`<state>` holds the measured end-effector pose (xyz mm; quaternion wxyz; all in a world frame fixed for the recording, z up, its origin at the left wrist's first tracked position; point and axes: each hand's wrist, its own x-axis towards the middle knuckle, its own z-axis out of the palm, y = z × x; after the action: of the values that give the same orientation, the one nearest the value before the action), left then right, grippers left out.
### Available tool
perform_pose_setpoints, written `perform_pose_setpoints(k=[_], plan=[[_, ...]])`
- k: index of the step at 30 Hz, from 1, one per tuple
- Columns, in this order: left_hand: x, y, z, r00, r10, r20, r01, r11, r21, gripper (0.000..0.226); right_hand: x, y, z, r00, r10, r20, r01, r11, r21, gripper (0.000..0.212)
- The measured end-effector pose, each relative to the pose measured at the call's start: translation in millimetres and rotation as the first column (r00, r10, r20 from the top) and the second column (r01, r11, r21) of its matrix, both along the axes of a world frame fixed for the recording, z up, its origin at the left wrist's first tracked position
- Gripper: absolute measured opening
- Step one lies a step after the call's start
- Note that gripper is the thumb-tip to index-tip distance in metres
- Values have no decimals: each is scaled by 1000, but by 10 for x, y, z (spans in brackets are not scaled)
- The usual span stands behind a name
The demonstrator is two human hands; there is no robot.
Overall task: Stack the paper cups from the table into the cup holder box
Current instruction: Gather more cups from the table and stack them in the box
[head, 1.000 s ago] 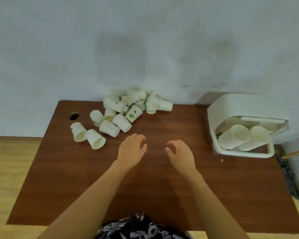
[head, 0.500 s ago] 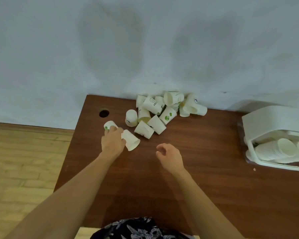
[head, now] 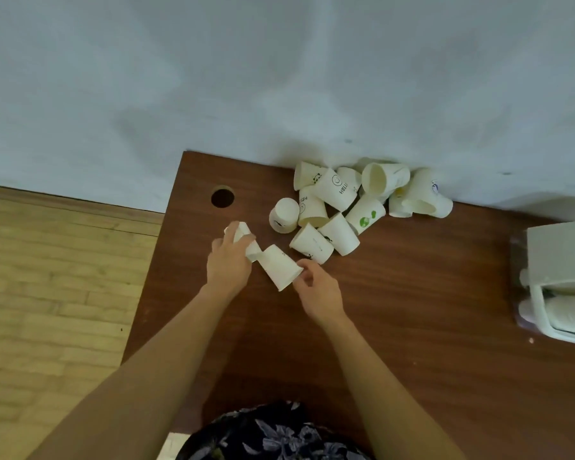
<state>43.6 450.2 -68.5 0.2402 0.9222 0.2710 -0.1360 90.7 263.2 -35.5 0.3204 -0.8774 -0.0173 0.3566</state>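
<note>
Paper cup (head: pixel 244 240) gripped by left hand (head: pixel 228 265). Second paper cup (head: pixel 279 267) pinched at rim by right hand (head: pixel 317 293), on brown table (head: pixel 412 310).

"HELLO" on two paper cups (head: pixel 335 189).

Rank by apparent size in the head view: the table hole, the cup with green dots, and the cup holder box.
1. Cup holder box, largest, though cut off by the frame edge.
2. Cup with green dots.
3. Table hole, smallest.
The box sits nearer the camera's side edge, so wide-angle stretch may exaggerate it.
</note>
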Motion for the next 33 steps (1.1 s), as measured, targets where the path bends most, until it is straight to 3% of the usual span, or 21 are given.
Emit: perform_pose_setpoints(k=[5, 10, 17, 24, 33], plan=[[-92, -24, 16, 996, 82, 33, -81, 996, -44, 49, -3, 220, -100, 999, -34, -38, 33, 999, -11, 34], [-143, -23, 106, 973, 149, 176, -132, 986, -104, 36, 41, 148, -45, 981, -189, 46, 187, 981, 44, 22], [-94, -300, 527, 938, 193, 288, -137, 970, -202, 25, 2, -322, 299, 961, -242, 130, 230, 968, 99, 20], [-89, -969, 963, 923, 48, 382, 35, 977, -208, 13, -191, -926, 659, 895, -306, 326, 276, 952, 135, 22], [-75, -2114, 1439, 894, 1, 448, 127, 959, -255, 11, -327, -1929, 924, 799, -228, 556, 165, 973, 162, 20]])
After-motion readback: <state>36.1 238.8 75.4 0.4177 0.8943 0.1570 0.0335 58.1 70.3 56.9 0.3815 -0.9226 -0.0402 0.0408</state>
